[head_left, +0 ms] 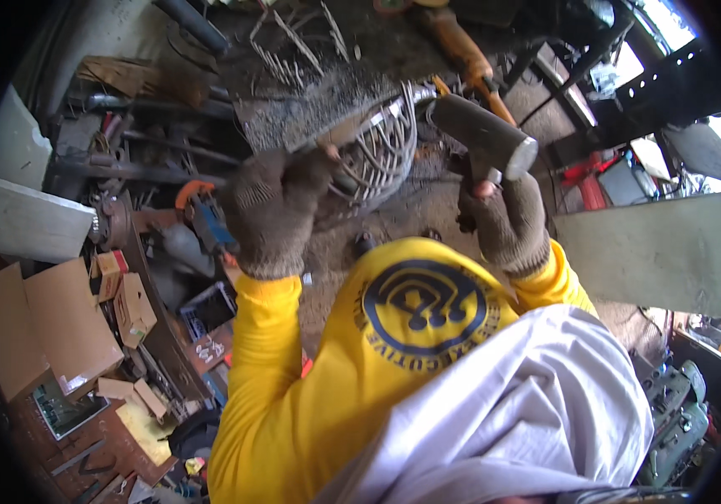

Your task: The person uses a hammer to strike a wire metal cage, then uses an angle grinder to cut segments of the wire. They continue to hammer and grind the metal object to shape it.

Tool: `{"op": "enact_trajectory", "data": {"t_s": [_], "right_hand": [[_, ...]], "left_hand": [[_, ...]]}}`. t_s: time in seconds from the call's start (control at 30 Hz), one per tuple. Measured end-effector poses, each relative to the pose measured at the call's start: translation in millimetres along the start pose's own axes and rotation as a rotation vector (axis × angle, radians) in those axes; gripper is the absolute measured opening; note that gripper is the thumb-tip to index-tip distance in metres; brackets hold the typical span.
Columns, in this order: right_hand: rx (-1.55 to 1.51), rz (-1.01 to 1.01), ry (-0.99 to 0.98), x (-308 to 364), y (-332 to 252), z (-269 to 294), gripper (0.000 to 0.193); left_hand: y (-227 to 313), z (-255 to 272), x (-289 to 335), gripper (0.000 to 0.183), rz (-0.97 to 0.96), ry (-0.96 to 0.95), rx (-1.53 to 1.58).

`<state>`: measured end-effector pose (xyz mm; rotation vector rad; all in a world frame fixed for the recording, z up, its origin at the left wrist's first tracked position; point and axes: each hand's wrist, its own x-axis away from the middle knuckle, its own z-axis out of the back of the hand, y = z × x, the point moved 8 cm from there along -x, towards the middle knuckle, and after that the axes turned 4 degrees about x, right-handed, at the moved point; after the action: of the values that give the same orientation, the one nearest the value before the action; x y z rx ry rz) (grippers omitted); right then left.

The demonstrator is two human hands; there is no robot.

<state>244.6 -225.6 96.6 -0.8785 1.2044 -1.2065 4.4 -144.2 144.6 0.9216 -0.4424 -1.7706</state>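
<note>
My left hand (275,214), in a brown knitted work glove, is closed on the near left rim of a round, bowl-shaped cage of curved metal bars (381,155). The cage is tilted against the edge of a dark workbench (281,113). To its right, my right hand (513,223), gloved the same way, is wrapped round the handle of a hammer. The hammer's thick cylindrical head (488,139) is raised above the hand, apart from the cage. Most of the handle is hidden by the glove. A bare fingertip shows at each glove.
Thin metal rods (297,42) and grit lie on the bench. An orange-handled tool (461,50) sits beyond the hammer. Metal pipes (155,172), a blue-and-orange tool (205,214) and cardboard boxes (71,323) crowd the left. Pale panels (655,252) and green metal cases (676,420) stand right.
</note>
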Motion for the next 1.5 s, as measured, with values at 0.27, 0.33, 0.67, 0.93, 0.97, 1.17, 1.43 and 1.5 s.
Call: {"op": "enact_trajectory", "data": {"t_s": [0.27,0.33,0.67,0.93,0.97,1.17,1.43,1.5], "right_hand": [[0.230,0.361,-0.077,-8.0,-28.6,-21.5,0.033],[0.214,-0.202,-0.174,-10.8,17.7,-32.2,0.029],[-0.311,-0.355,0.239,-0.7,91.4,9.8,0.039],[-0.274,-0.394,0.327,-4.0,142.9,20.6,0.044],[-0.308,-0.397,0.308,-7.3,145.8,19.4,0.045],[-0.527,-0.441,0.359,-19.5,158.9,23.8,0.037],[-0.982,-0.580,0.316,-23.6,208.1,5.5,0.032],[-0.998,-0.639,0.358,-22.1,211.4,-0.5,0.036]], "left_hand": [[-14.2,-3.7,-5.3,0.045,-0.023,0.026,-0.120],[-25.9,-6.9,-7.1,0.046,0.019,0.000,-0.137],[-80.6,9.3,15.9,0.037,0.225,0.253,0.621],[-89.8,-9.9,18.4,0.039,0.216,0.247,0.531],[-82.0,-13.4,18.1,0.039,0.198,0.233,0.500],[-47.5,-27.7,15.3,0.037,-0.283,0.195,-0.055],[-67.9,-58.3,18.7,0.036,0.175,-0.017,0.355],[-78.5,-63.6,19.5,0.037,0.098,-0.007,0.274]]}}
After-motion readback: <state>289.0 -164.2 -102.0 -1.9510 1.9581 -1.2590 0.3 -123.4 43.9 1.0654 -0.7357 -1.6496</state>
